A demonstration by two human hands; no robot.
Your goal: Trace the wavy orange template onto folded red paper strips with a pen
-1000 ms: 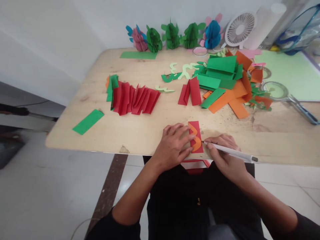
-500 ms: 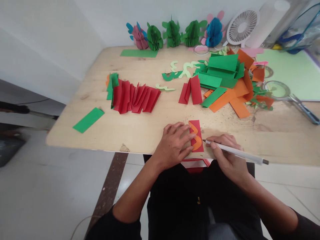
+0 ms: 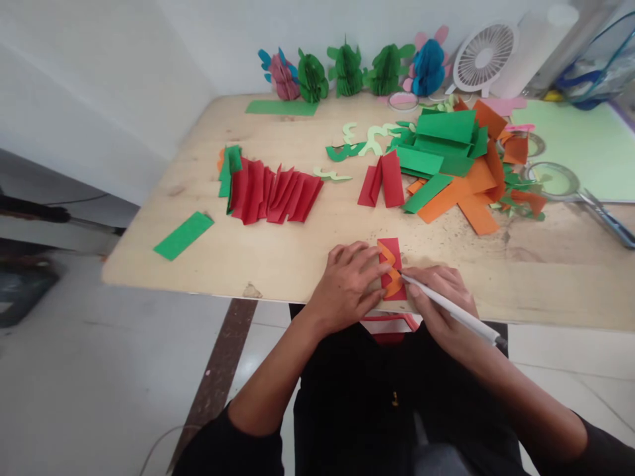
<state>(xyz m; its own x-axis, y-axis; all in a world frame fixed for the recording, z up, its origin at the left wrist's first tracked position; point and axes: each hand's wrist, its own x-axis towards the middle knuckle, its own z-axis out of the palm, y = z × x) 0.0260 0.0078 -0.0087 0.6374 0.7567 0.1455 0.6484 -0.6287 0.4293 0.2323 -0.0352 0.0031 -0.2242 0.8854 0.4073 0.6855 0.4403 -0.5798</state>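
Observation:
Near the table's front edge lies a red paper strip with an orange wavy-edged paper cutout on top of it. My left hand rests on them with its fingers spread, fingertips pressing on the orange cutout's left side. In my right hand is a white pen, its tip touching the papers at the cutout's right edge. The pen's far end slants down to the right.
Folded red strips stand at left, near a green strip. A pile of green and orange papers lies at right, beside tape rolls and a utility-knife-like tool. Paper figures and a white fan line the wall.
The pen tip has moved left and slightly up, from beside the red strip onto the cutout's edge. My left hand holds its place on the papers. The view has shifted slightly.

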